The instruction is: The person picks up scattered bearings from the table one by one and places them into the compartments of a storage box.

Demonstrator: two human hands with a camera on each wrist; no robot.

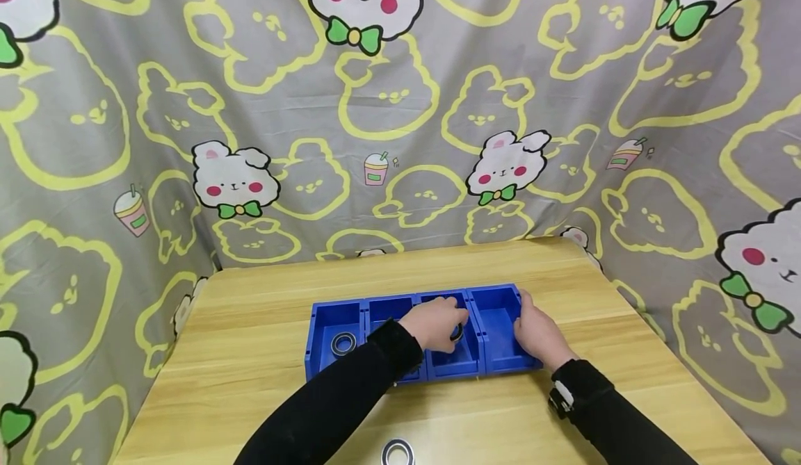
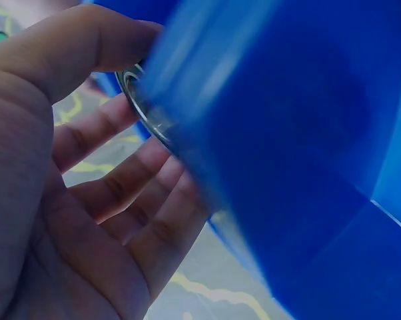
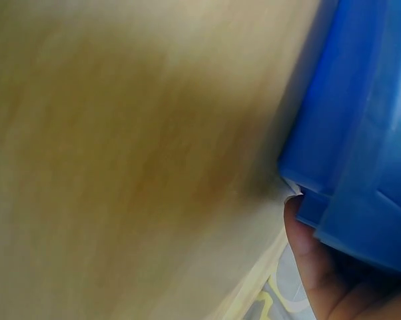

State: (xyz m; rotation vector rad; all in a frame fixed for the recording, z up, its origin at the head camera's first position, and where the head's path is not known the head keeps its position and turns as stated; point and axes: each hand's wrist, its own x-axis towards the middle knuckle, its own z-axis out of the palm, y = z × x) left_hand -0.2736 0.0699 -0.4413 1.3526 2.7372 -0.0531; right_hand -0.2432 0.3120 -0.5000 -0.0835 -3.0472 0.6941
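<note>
A row of joined blue plastic bins (image 1: 498, 365) lies across the wooden table. My left hand (image 1: 434, 322) reaches into the third bin from the left. Between its thumb and fingers it pinches a ring-shaped ball bearing (image 1: 457, 332), whose metal rim (image 2: 147, 117) shows beside a bin wall in the left wrist view. At the right end of the row, my right hand (image 1: 541, 331) grips the side wall of the last bin. In the right wrist view a finger (image 3: 306, 250) lies against that bin's corner, with the rest of the hand partly hidden.
Another bearing (image 1: 343, 344) lies in the leftmost bin. One more bearing (image 1: 398, 453) rests on the table (image 1: 463, 420) near the bottom of the head view. My left forearm crosses in front of the second bin. A patterned curtain (image 1: 375, 208) surrounds the table behind and at both sides.
</note>
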